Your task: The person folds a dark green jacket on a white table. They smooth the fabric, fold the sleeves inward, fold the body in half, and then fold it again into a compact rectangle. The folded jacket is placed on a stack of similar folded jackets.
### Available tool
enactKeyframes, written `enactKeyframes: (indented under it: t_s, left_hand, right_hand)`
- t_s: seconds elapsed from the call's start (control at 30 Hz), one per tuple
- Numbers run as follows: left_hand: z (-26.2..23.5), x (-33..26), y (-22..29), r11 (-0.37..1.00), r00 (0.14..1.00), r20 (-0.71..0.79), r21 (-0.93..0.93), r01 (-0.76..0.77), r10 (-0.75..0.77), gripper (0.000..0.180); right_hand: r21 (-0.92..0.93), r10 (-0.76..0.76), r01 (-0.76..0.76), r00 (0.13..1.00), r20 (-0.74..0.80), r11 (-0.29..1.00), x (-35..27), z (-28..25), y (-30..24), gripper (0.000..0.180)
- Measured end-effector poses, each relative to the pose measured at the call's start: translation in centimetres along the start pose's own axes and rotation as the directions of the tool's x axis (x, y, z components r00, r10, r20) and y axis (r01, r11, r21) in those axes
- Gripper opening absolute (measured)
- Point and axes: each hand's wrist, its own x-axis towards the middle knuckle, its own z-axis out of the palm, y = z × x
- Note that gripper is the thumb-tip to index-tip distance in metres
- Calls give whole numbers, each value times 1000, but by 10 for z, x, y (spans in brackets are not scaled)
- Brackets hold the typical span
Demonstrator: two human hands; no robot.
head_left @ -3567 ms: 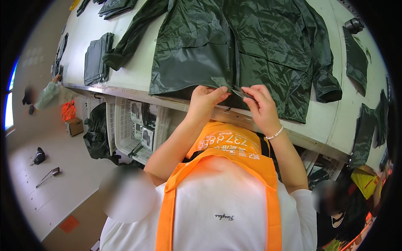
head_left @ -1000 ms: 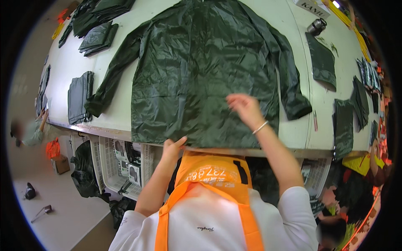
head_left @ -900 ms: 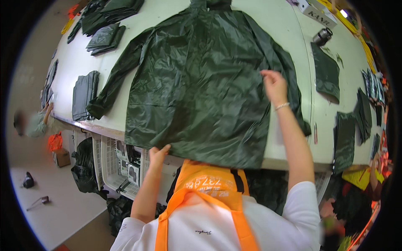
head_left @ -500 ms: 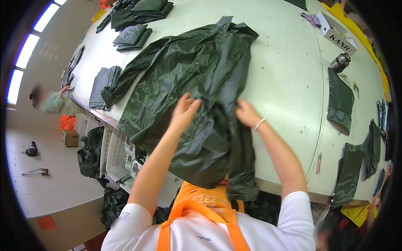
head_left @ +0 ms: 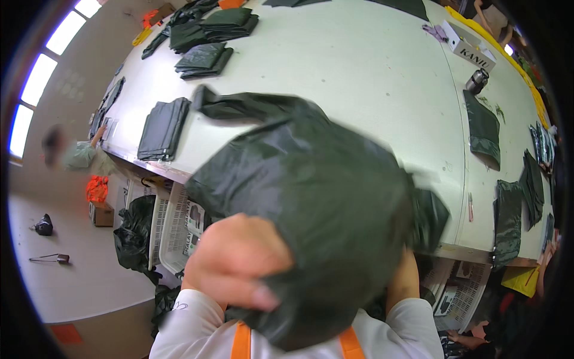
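Note:
A dark green rain jacket point(head_left: 335, 197) is lifted up close in front of me, blurred by motion. Its middle is bunched and billowing, and one sleeve point(head_left: 257, 106) trails to the left over the table. My left hand point(head_left: 239, 260) is closed on the jacket's near left part, thumb toward me. Only the forearm of my right arm shows, below the fabric on the right; the jacket hides my right hand and its fingers.
On the white table point(head_left: 359, 72), a folded grey-green stack point(head_left: 164, 128) and folded dark green garments point(head_left: 206, 58) lie left. A flask point(head_left: 477, 81), a white box point(head_left: 468, 48) and a small knife point(head_left: 470, 206) are right. White crates point(head_left: 173, 233) stand under the near edge.
The jacket, spread over the table before, has been raised toward me and gathered up. My left hand has come nearer with fabric in it, and my right hand has gone behind the jacket.

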Motion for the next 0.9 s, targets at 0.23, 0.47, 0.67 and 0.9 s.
enactKeyframes:
  t_s: [0.23,0.47,0.67,0.9]
  left_hand:
    - [-4,-48,54,869,963,80,-454,-195,258,16]
    - [-23,-74,67,979,886,427,2,-201,181,19]
    - [-22,-120,71,554,997,-73,830,66,-9,26]
    - [-38,-215,45,661,676,-696,393,640,-241,19]
  right_hand:
    - [0,431,-543,666,609,840,-91,17,-152,53]
    - [-626,752,-539,649,118,564,-210,-77,-274,54]
    - [-733,348,-514,854,-387,446,-217,-148,-376,56]
    - [-919,-354,-36,916,-187,393,16,-98,-426,58]
